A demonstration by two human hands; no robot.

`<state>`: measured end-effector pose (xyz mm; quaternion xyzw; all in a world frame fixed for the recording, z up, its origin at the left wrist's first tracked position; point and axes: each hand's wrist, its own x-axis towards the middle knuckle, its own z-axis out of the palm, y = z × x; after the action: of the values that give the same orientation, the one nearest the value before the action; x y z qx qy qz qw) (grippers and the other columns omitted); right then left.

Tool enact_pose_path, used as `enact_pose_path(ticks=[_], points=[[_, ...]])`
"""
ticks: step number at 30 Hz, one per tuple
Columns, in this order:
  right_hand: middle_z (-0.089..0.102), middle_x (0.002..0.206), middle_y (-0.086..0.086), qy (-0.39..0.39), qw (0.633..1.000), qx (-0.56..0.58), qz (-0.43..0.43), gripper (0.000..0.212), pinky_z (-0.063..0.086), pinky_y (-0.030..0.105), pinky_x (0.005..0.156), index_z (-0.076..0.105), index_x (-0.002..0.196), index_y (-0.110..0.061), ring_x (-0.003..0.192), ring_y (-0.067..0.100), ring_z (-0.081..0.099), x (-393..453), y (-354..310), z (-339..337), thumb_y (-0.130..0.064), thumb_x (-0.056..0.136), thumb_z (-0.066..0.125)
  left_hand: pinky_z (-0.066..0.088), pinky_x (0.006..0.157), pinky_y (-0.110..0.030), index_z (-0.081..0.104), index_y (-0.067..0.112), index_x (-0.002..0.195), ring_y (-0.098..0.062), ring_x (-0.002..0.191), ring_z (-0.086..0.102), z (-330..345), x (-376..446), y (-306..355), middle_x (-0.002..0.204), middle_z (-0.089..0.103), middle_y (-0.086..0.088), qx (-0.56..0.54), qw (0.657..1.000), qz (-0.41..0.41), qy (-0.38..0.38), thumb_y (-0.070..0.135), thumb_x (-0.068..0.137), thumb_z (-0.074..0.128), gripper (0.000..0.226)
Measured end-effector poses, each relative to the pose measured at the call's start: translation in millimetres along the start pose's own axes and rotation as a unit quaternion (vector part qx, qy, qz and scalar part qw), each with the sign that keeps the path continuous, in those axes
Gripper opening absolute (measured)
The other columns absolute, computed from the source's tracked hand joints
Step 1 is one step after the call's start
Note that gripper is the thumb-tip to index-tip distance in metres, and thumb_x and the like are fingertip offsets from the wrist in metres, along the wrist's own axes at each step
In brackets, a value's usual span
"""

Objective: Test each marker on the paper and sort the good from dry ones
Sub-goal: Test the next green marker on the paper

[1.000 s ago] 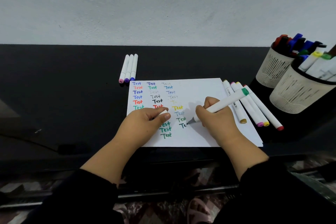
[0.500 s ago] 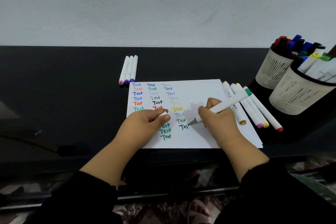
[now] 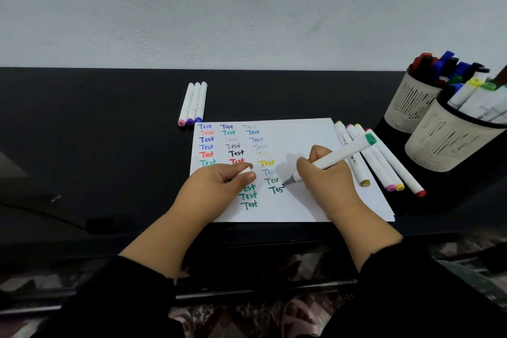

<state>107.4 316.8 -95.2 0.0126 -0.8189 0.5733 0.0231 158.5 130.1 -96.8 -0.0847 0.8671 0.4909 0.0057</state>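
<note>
Lying near the black counter (image 3: 109,145) front edge, the white paper sheet (image 3: 296,140) bears the right hand (image 3: 329,181) gripping a white green-capped marker (image 3: 340,155), tip down-left, cap up-right, while the left hand (image 3: 219,186) pinches its white cap (image 3: 245,171).

Paper (image 3: 301,140): lies on the desk (image 3: 96,145) straight before you.
Your left hand (image 3: 216,189): rests on the paper's left part, a cap (image 3: 245,172) in its fingers.
Your right hand (image 3: 326,178): sits on the paper's right part, its marker (image 3: 340,155) tip at the sheet.
Three markers (image 3: 193,103): behind the paper's left corner, side by side.
Four markers (image 3: 381,164): along the paper's right edge.
Two pen holders (image 3: 444,140): far right, one behind the other, markers standing in both.
</note>
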Motion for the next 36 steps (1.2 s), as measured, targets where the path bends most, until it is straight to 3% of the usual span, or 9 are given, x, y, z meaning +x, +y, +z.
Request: enact_pose_path(ticks=[4,7,10,14,21,26,32,36], points=[[0.035,0.047,-0.007,-0.007,1.000,0.025,0.012,0.039,0.026,0.026,0.052,0.025,0.055,-0.017,0.055,0.015,0.029,-1,-1,0,-0.004,0.077,0.054,0.034,0.077,-0.008,0.064,0.036,0.116,0.008,0.104,0.045,0,0,2,0.123,0.057,0.022,-0.011,1.000,-0.002,0.002,0.041,0.085,0.062,0.031],[0.034,0.044,-0.008,0.009,0.998,0.058,0.027,0.039,0.026,0.028,0.055,0.025,0.054,-0.019,0.059,0.019,0.031,0,-2,-1,-0.008,0.076,0.056,0.034,0.074,-0.002,0.065,0.038,0.113,0.009,0.097,0.047,0,0,3,0.109,0.055,0.026,-0.032,0.999,-0.010,-0.002,0.039,0.082,0.066,0.030],[0.035,0.050,0.001,0.015,0.993,0.107,0.044,0.039,0.027,0.027,0.055,0.028,0.054,-0.020,0.054,0.020,0.033,3,-4,-1,-0.004,0.079,0.054,0.037,0.065,-0.005,0.066,0.041,0.106,0.015,0.087,0.050,-1,-1,5,0.096,0.055,0.033,-0.063,0.998,-0.012,-0.016,0.034,0.080,0.069,0.026],[0.044,0.045,-0.001,-0.022,0.987,0.159,0.029,0.039,0.030,0.025,0.050,0.031,0.055,-0.018,0.047,0.014,0.036,2,-14,6,-0.006,0.084,0.055,0.040,0.070,-0.004,0.067,0.041,0.103,0.020,0.084,0.048,-3,0,6,0.088,0.053,0.037,-0.090,0.996,-0.013,-0.019,0.027,0.079,0.071,0.028],[0.049,0.045,-0.003,-0.076,0.985,0.157,0.003,0.040,0.034,0.025,0.051,0.034,0.057,-0.017,0.044,0.009,0.045,-3,-24,25,-0.012,0.087,0.060,0.035,0.062,0.007,0.065,0.030,0.114,0.034,0.069,0.044,-5,-1,10,0.087,0.051,0.036,-0.114,0.993,-0.004,-0.035,0.020,0.078,0.072,0.038],[0.054,0.049,0.001,-0.114,0.980,0.166,0.007,0.039,0.035,0.025,0.051,0.040,0.056,-0.018,0.049,0.014,0.047,-4,-27,32,-0.016,0.086,0.066,0.043,0.059,-0.001,0.063,0.043,0.105,0.024,0.076,0.053,-8,-2,11,0.091,0.059,0.033,-0.121,0.992,0.006,-0.046,0.025,0.080,0.070,0.032],[0.047,0.047,-0.005,-0.141,0.972,0.190,0.009,0.030,0.033,0.021,0.046,0.047,0.066,-0.015,0.044,0.008,0.040,-2,-32,31,-0.020,0.082,0.071,0.035,0.073,-0.003,0.049,0.048,0.122,0.012,0.099,0.050,-12,-2,10,0.104,0.061,0.024,-0.050,0.996,0.048,-0.056,0.032,0.094,0.050,0.032],[0.045,0.045,-0.008,-0.148,0.969,0.199,0.017,0.029,0.032,0.021,0.044,0.046,0.071,-0.015,0.040,0.006,0.036,0,-32,31,-0.017,0.081,0.073,0.037,0.065,0.000,0.047,0.046,0.128,0.011,0.097,0.050,-15,-1,12,0.107,0.060,0.026,-0.032,0.998,0.023,-0.053,0.032,0.095,0.049,0.036]])
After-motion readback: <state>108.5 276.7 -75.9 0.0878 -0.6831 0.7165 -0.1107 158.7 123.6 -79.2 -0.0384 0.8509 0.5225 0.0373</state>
